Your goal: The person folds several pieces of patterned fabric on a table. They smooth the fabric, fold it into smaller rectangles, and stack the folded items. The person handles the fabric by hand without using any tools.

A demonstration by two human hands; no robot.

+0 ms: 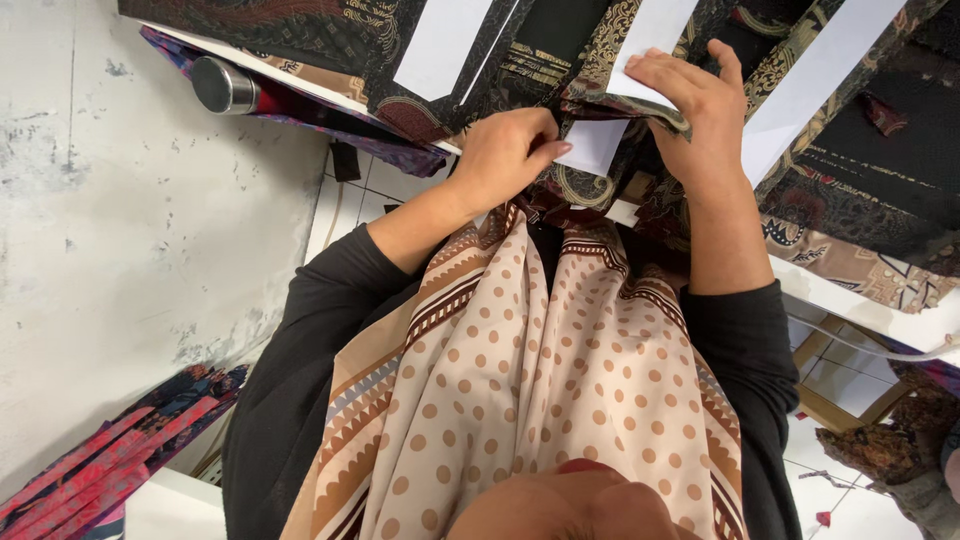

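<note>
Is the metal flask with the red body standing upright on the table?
No, the metal flask with the red body lies on its side on patterned fabric, left of the left hand.

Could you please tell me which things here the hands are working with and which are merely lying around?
In hand:
left hand
right hand
dark patterned batik cloth
white paper strip

Lying about:
metal-capped red flask
red and blue folded fabrics
white table edge

Cloth pile (850, 190) on table (880, 305), paper strips (440, 40) on top. Left hand (510, 150) beside right hand (690, 100), both on cloth, paper slip (592, 145) btwn them. Flask (225, 85) far left, under cloth edge.
</note>
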